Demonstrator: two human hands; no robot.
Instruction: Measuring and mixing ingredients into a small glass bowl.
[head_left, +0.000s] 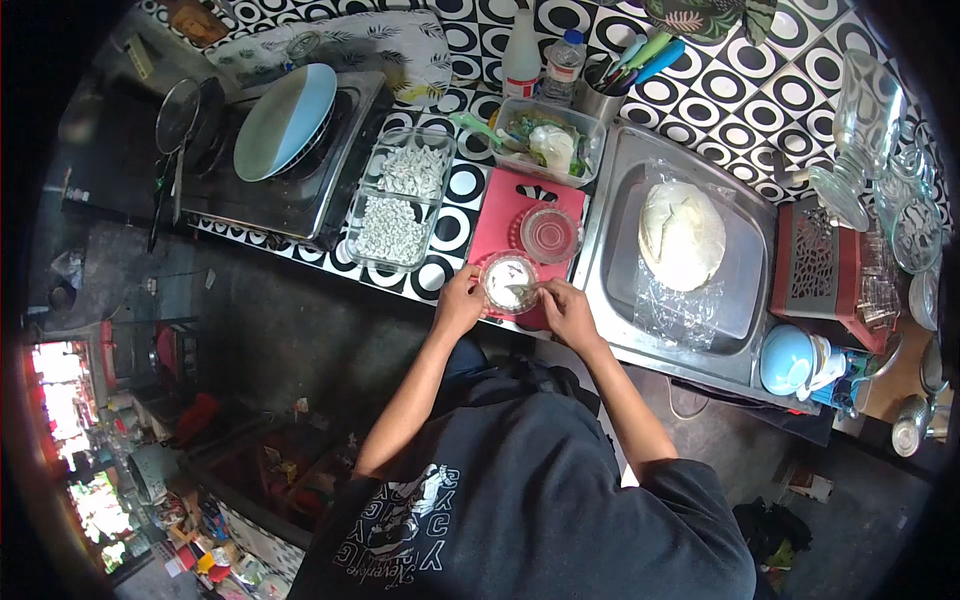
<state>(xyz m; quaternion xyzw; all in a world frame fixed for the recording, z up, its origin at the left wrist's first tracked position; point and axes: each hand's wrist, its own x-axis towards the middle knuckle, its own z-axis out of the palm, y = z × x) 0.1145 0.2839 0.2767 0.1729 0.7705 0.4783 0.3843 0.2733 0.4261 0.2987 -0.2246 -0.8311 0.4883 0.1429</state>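
My left hand (463, 297) grips the left rim of a small clear glass bowl (510, 283) that has white contents with a few dark spots. In my right hand (561, 307) is a small spoon, its tip down in the bowl. The bowl rests at the near edge of a red cutting board (491, 206). Another clear glass bowl (550, 233), which looks empty, stands just behind it on the board. To the left is a divided glass container (401, 199) with white pieces in both compartments. Behind the board stands a plastic container (547, 142) of greens and a white lump.
A steel sink (600, 247) on the right holds a large pale round item (682, 236) on plastic wrap. A gas stove (341, 172) with a two-tone plate (285, 124) is on the left. Bottles and a utensil holder (600, 94) stand at the back; glassware and blue bowls (787, 360) crowd the far right.
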